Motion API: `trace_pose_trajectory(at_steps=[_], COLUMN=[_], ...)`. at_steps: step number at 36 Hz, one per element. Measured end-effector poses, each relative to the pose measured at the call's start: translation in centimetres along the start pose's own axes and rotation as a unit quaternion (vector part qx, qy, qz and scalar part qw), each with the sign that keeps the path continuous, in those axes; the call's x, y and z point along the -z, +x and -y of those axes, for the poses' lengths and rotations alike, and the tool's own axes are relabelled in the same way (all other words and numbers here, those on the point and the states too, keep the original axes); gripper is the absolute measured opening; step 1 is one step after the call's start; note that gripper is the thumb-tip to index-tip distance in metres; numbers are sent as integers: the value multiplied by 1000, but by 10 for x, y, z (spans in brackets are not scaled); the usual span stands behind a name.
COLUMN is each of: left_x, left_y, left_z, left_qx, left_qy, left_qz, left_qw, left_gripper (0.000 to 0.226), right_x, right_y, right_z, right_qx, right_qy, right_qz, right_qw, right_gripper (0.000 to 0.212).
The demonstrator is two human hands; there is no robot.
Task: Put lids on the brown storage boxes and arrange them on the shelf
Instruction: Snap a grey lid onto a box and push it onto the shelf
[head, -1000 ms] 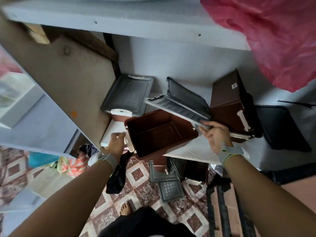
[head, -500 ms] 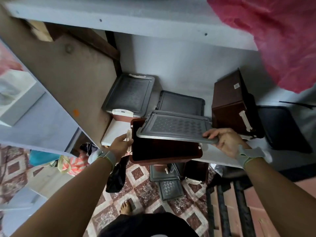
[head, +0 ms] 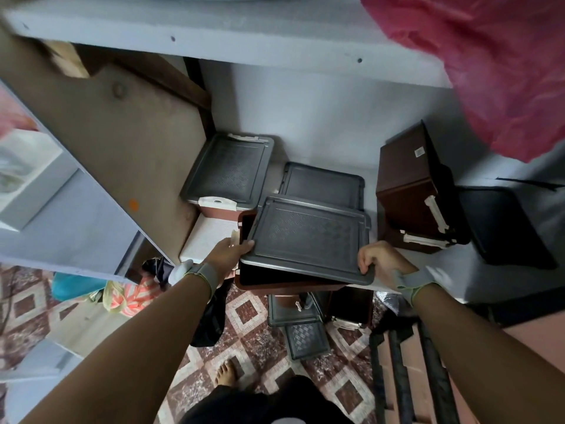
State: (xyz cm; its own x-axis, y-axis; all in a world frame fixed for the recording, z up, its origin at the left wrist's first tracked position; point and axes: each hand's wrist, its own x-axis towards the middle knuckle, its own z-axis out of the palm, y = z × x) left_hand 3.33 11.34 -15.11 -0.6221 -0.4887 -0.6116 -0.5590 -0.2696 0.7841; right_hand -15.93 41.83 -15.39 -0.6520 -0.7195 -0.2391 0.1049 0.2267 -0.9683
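**Lid over box, not seated yet**

Change over the last second: the grey lid [head: 308, 240] came off its lean against the back wall, swung flat, and now lies across the open brown box [head: 244, 221]. The box interior was fully visible a second ago; now only a strip of rim shows just past the left thumb.

Hands:
- right hand [head: 380, 260]: fingers curled round the lid's near right corner, clamped on it.
- left hand [head: 227, 254]: thumb lies on the lid's near left corner, so it's holding the lid. Fingers underneath are hidden; can't tell whether they also support the box.

Lid position: near edge rides above the box rim, and the lid sits skewed toward the right hand. My read: placed, not latched. The box overhangs the shelf [head: 201, 240] front edge between both hands.

Surroundings:
- beyond the left hand: a closed box [head: 227, 175] already parked at the back of the shelf.
- straight ahead of the lid: a spare lid [head: 322, 185] lying flat.
- beyond the right hand: another brown box [head: 409, 185] tipped on its side.
- below both wrists, on the floor: more lids and boxes.

Judgement: this box probably needs the lid shifted left, pressed down and clipped, then pushed back. Several boxes remain, so the task is early-to-mid.
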Motion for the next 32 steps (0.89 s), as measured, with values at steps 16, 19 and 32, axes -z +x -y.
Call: trace_pose_trajectory(at_steps=[16,19,32], left_x=[0,-1,5], left_y=[2,0,16], left_z=[6,4,1], left_qx=[-13,-8,17], left_qy=[118,99,-5], left_qz=[-15,-1,-25], left_qw=[993,995,1000], left_gripper=[50,39,68], right_x=[0,-1,-2], right_y=[11,18,15], right_z=[2,0,15], right_qx=[-29,-21,-109], right_qy=[-74,-84,176], right_qz=[-210,-265,-221], right_qw=[974,960,953], right_gripper=[54,64,104])
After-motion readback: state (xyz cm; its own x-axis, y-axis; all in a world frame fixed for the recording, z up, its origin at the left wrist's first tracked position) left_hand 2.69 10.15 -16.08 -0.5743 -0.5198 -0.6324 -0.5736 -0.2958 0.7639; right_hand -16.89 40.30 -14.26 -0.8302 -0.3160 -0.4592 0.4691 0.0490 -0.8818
